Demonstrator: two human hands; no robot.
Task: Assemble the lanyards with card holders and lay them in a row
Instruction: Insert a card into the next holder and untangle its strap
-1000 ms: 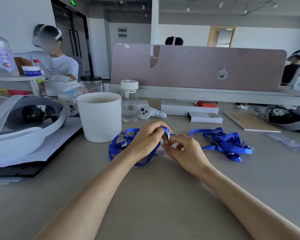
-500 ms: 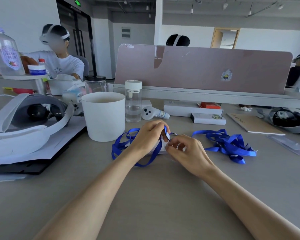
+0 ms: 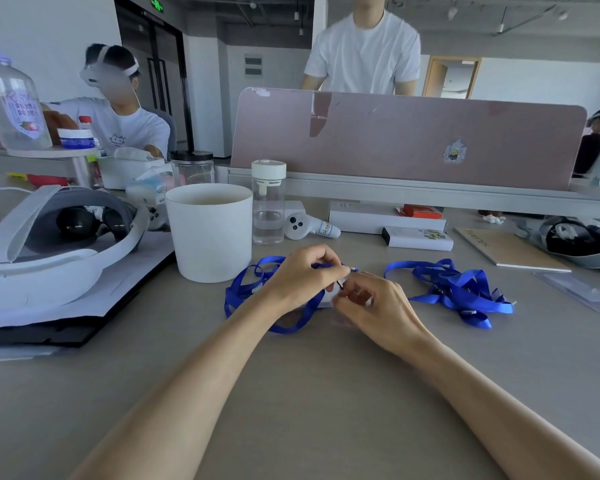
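Two hands meet near the middle of the surface (image 3: 326, 410), and I read this as the clipping step on one lanyard. My left hand (image 3: 300, 277) has its fingers closed on the clip end of the blue lanyard (image 3: 243, 289), whose loop trails away toward the white cup (image 3: 210, 233). My right hand (image 3: 374, 306) touches it fingertip to fingertip, its fingers pinched on what looks like a clear card holder (image 3: 326, 299); most of that is hidden under both hands, so I cannot tell whether the clip is through its slot yet. A tangle of more lanyards (image 3: 461, 292) lies just beside, toward the right edge, unassembled. Next I judge the clip must seat fully, then the joined piece can be laid flat to start the row on the bare near side.
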